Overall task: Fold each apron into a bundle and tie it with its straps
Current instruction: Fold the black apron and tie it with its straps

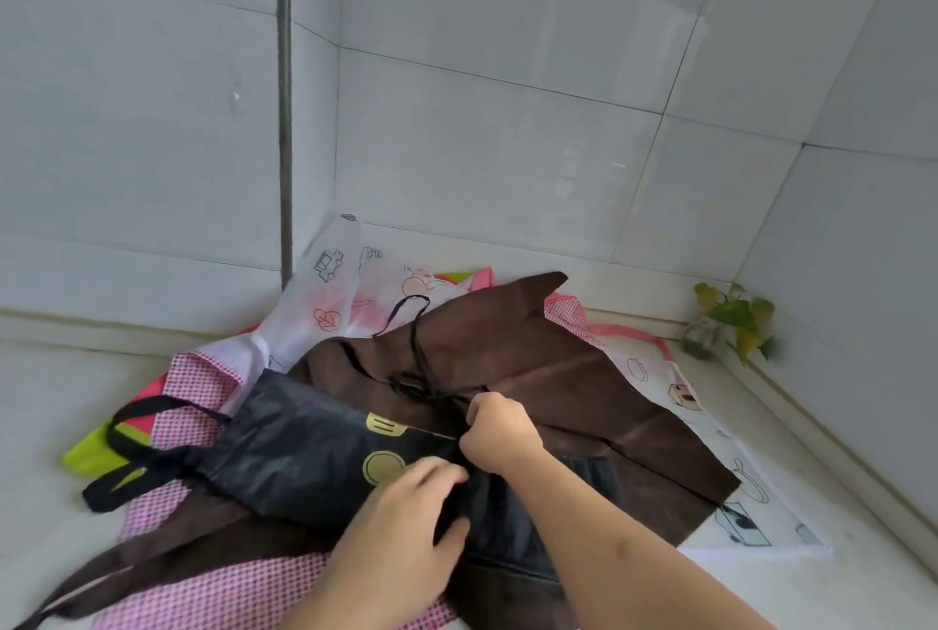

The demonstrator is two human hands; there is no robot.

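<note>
White tiled walls (507,71) behind a pale desk (40,401), heaped with aprons. Folded black apron (304,451) lying atop brown apron (533,355), pink checked apron (203,594) beneath. Right hand (500,431) curled, pinching thin black strap (421,360). Left hand (406,523) gripping black bundle's edge, thumb underneath. Small leafy plant (731,319) in corner.

No words or numbers can be read anywhere here; the black apron (304,451) bears only gold marks, a ring and two short bars.
</note>
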